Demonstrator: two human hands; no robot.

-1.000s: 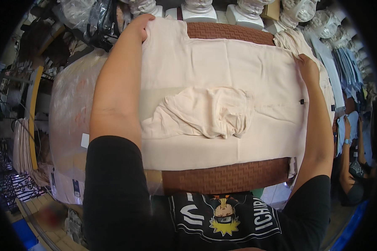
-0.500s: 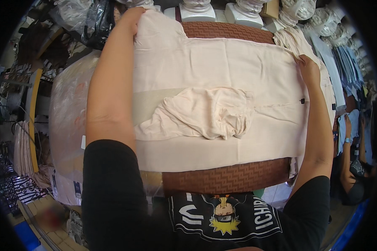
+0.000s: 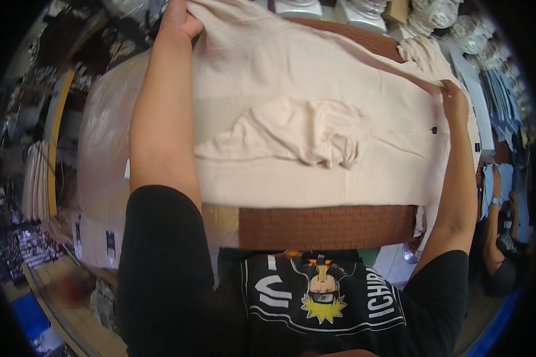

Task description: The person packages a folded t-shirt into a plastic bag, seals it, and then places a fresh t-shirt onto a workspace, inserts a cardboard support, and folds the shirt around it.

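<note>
A pale cream garment, which looks like a long-sleeved shirt, lies spread across a table. One bunched, wrinkled sleeve-like part rests folded over its middle. My left hand is closed on the cloth at the far left corner, at the top edge of the view. At the far right, my right hand grips the garment's edge near a small dark label. Between the two hands the far edge runs slanted and partly raised. The fingertips of both hands are partly hidden.
The brown patterned tabletop shows along the near side. Plastic-wrapped garments lie at the left. White mannequin stands line the far side. Folded blue garments sit at the right, where another person's arm shows.
My left hand has moved farther away and slightly left, pulling the far left corner with it. The far edge has risen into a slant, and the near edge has shifted away from me.
</note>
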